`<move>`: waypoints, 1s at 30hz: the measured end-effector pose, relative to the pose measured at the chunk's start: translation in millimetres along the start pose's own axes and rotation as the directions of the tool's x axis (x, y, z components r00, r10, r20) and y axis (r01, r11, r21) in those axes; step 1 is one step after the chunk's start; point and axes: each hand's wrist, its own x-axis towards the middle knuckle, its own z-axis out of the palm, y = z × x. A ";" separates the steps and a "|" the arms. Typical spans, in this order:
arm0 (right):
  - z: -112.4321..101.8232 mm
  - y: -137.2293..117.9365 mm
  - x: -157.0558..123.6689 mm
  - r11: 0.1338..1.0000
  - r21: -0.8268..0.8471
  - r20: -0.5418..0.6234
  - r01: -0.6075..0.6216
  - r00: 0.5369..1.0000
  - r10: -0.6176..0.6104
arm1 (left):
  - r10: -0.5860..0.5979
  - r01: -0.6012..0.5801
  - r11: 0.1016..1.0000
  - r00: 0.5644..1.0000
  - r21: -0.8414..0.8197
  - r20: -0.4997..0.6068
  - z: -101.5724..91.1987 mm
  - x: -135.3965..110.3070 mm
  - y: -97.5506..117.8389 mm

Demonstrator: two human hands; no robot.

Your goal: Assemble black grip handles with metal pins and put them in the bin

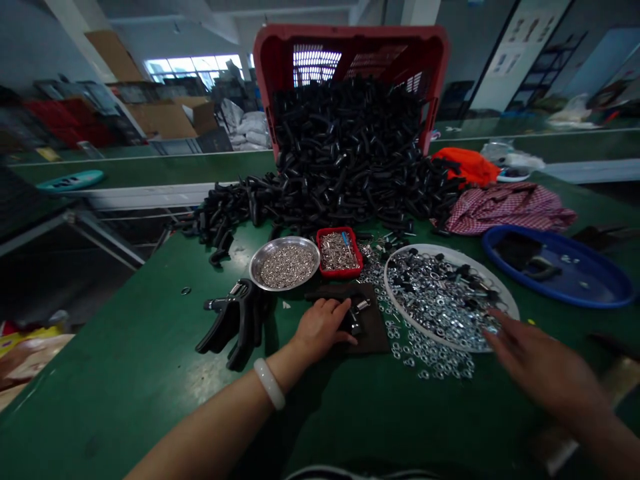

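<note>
Head cam: left hand [320, 327], fingers [334, 307] apart, over clamp part [355, 325] left of tray [465, 258]; can't tell blurry right hand's [553, 367]; I'd spill nuts [435, 310] bumping it.

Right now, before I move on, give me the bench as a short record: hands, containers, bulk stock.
Left hand: on a black part over a dark mat; spring beside it
Right hand: blurred, fingers at the white tray's right side; grip unclear
White tray: nuts, rings, black pieces
Metal bowl: small metal pieces
Red box: metal pieces, one blue item
Bulk stock: black parts heaped from the red crate onto the table
</note>
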 end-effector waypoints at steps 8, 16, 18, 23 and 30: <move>89.7 -118.8 76.6 0.899 0.206 0.316 0.387 0.843 -0.435 | 0.021 -0.014 0.993 0.998 -0.113 0.056 -44.1 -0.1 0.7; 89.9 -106.8 103.1 0.845 0.533 0.445 -0.051 0.866 -0.229 | 0.021 0.428 0.640 0.820 -0.638 0.572 -62.7 41.0 -28.1; 99.1 -110.2 105.9 0.907 0.422 0.448 0.016 0.865 -0.224 | -0.045 0.445 0.706 0.805 -0.551 0.592 -53.9 47.0 -29.2; 106.0 -117.7 106.1 0.977 0.151 0.453 0.150 0.868 -0.203 | -0.314 0.327 0.938 0.942 -0.118 0.115 -38.5 35.0 -17.2; 100.4 -128.8 160.0 0.984 0.024 0.460 0.177 0.872 -0.168 | -0.365 0.361 0.924 0.931 -0.123 -0.015 -18.9 25.6 -12.6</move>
